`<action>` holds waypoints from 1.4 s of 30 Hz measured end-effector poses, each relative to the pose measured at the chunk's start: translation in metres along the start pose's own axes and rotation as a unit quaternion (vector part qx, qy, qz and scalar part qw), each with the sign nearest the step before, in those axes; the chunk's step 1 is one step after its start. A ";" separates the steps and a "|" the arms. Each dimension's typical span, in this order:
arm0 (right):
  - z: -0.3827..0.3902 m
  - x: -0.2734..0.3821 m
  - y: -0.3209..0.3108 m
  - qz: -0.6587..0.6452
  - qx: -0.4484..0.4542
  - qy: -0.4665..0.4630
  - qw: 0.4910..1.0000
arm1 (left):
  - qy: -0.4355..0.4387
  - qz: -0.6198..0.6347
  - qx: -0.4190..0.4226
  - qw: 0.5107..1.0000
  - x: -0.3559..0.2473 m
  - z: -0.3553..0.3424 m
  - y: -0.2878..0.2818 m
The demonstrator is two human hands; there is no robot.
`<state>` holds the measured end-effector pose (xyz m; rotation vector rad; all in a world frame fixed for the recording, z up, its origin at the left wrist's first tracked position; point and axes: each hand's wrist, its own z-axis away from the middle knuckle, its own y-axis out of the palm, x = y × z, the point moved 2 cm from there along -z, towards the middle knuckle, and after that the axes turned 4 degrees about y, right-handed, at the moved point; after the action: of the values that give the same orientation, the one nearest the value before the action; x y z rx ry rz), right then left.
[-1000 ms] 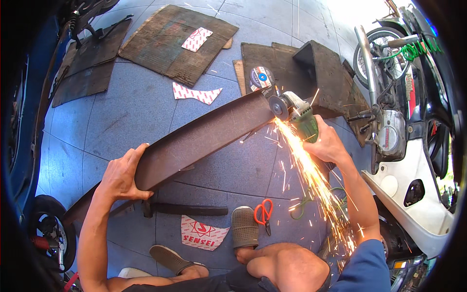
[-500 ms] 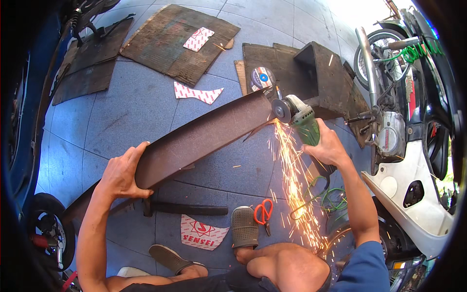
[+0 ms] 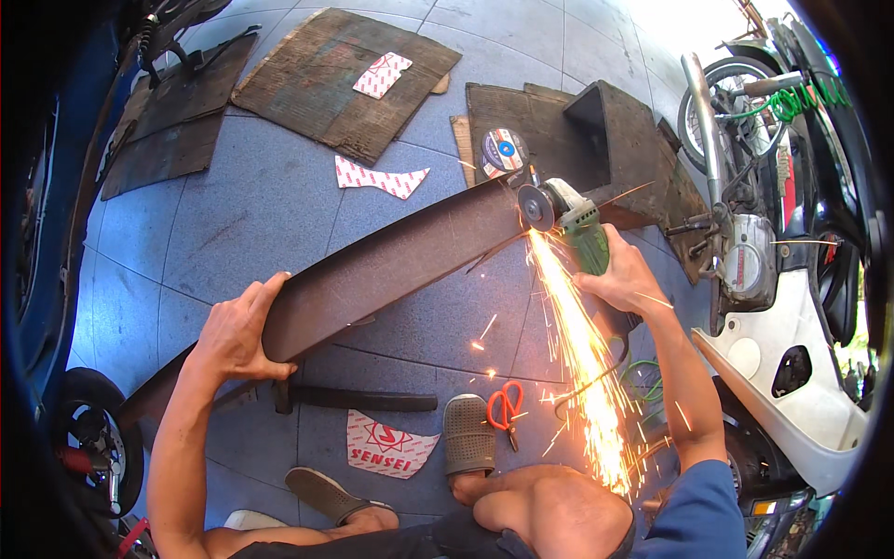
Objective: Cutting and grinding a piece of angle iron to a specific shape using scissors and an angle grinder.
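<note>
My left hand (image 3: pixel 240 334) grips the near part of a long brown steel channel (image 3: pixel 400 256), thumb below and fingers over its upper edge. The channel slants up to the right across the floor. In my right hand (image 3: pixel 626 272) is a green angle grinder (image 3: pixel 587 238), fingers wrapped round its body. Its cutting disc (image 3: pixel 536 207) meets the channel's far right end. A dense stream of sparks (image 3: pixel 582 373) shoots down from the disc toward my right knee. Beside the channel's far end lies a stack of spare discs (image 3: pixel 503 151).
An open dark box (image 3: pixel 633 140) stands on cardboard behind the grinder. A motorcycle (image 3: pixel 745 252) lines the right side. Red-handled scissors (image 3: pixel 505 406) and a hammer (image 3: pixel 363 400) lie near my feet. Flattened cardboard (image 3: pixel 345 84) and printed paper scraps (image 3: pixel 382 177) are scattered on the tiles.
The spark stream has grown thicker and brighter, with stray sparks flying further out. Both hands, the channel and the grinder keep nearly the same places.
</note>
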<state>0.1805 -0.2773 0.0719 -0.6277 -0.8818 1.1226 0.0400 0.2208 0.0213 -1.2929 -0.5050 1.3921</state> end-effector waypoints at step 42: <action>-0.005 -0.002 0.003 -0.005 -0.029 -0.033 0.999 | 0.006 -0.004 -0.005 1.000 -0.003 0.000 -0.003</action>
<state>0.1828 -0.2782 0.0658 -0.6351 -0.9762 1.1180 0.0409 0.2193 0.0252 -1.3053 -0.5084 1.3763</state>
